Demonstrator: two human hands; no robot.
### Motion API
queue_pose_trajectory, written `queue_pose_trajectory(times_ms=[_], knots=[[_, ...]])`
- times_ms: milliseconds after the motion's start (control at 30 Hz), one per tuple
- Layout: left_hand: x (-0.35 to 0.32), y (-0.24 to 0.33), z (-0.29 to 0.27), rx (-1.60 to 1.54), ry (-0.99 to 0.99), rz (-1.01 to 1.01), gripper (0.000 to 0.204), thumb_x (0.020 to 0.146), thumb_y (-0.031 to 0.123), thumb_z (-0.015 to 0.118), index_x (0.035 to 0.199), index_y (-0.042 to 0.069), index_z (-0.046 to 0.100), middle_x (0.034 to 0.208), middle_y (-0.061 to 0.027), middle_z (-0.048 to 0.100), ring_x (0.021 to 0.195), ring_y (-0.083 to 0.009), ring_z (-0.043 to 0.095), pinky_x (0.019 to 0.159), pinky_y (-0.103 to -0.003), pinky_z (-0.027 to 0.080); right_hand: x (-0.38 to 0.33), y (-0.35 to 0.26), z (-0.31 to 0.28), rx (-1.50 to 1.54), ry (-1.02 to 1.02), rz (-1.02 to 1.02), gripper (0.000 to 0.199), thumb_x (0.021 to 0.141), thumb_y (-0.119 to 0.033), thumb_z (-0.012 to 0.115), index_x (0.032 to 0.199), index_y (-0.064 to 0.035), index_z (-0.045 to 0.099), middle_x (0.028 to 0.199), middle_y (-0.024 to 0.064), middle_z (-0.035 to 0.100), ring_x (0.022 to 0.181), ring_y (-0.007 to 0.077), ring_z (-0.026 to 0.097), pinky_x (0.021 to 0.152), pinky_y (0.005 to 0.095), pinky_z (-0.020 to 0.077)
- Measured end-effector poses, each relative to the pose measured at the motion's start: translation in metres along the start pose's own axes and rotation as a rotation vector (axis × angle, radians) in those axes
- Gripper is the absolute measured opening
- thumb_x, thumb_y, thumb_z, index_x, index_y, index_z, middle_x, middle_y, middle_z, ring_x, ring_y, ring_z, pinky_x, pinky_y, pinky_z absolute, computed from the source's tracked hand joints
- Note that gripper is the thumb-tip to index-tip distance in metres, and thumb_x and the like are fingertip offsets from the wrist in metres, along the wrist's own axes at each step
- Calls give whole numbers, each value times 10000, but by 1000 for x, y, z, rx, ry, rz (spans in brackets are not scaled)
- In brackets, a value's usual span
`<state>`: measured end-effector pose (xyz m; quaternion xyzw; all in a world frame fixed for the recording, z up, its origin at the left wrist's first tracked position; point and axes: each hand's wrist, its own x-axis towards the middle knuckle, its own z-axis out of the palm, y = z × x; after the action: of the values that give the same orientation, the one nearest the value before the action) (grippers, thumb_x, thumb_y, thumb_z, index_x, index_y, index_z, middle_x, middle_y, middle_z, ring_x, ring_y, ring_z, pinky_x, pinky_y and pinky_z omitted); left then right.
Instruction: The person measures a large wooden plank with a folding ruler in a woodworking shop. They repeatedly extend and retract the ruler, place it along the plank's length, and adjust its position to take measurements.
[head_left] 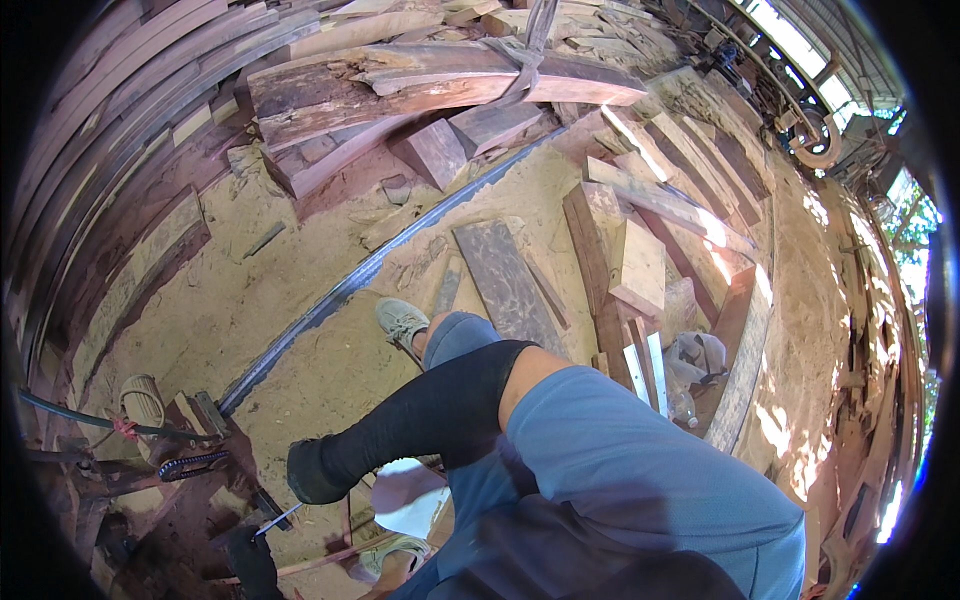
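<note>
Gloved left hand (315, 472) over sawdust floor (330, 370), beside metal rail (340, 290).

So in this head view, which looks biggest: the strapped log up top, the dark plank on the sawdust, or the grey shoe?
1. Strapped log
2. Dark plank
3. Grey shoe
The log lies farther from the camera, so it is likely bigger still.

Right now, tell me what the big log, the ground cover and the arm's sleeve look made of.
Big log: raw wood, rough and splintered, reddish split faces. Ground cover: apparently sawdust, pale, loose and powdery. Sleeve: black stretch fabric, probably knit, snug and matte, ending in a dark glove on the left hand.
</note>
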<state>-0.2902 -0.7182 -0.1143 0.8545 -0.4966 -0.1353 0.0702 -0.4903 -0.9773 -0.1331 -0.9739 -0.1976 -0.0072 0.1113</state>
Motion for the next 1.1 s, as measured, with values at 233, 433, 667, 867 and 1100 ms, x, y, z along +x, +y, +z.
queue_pose_trajectory(times_ms=[233, 433, 667, 867, 1100], knots=[[-2, -4, 1, -13, -14, -38, 196, 853, 141, 599, 1012, 27, 619, 984, -168, 576, 963, -347, 545, 868, -426, 426, -1, -1, -7, -3, -22, 2, 108, 685, -208, 642, 689, -122, 707, 710, 75, 681, 639, 275, 668, 468, 441, 453], [0, 10, -5, -96, -19, -70, 175, 841, 120, 592, 982, 23, 631, 939, -159, 585, 918, -343, 559, 832, -433, 433, -5, -1, -8, -5, 16, 1, 104, 690, -206, 644, 691, -123, 708, 715, 76, 682, 646, 278, 669, 483, 439, 460], [-1, 9, -5, 3, -4, -39, 178, 842, 99, 571, 989, 27, 641, 965, -171, 606, 938, -371, 562, 849, -441, 439, -8, -1, -11, -10, 22, -2, 101, 694, -204, 642, 685, -120, 697, 714, 78, 679, 644, 279, 668, 484, 439, 456], [-1, -9, 3, 9, 4, 8, 179, 855, 70, 537, 998, 21, 632, 967, -190, 600, 948, -391, 555, 854, -449, 433, -8, 3, -8, -5, 85, 10, 90, 682, -202, 642, 664, -122, 679, 706, 82, 674, 631, 282, 662, 471, 446, 447], [-2, -8, -2, 1, -6, 52, 165, 852, 43, 527, 998, 22, 602, 955, -192, 583, 937, -388, 551, 822, -459, 430, -4, 2, -4, -10, 84, -15, 90, 668, -197, 647, 662, -115, 683, 690, 89, 670, 624, 294, 658, 480, 443, 462]])
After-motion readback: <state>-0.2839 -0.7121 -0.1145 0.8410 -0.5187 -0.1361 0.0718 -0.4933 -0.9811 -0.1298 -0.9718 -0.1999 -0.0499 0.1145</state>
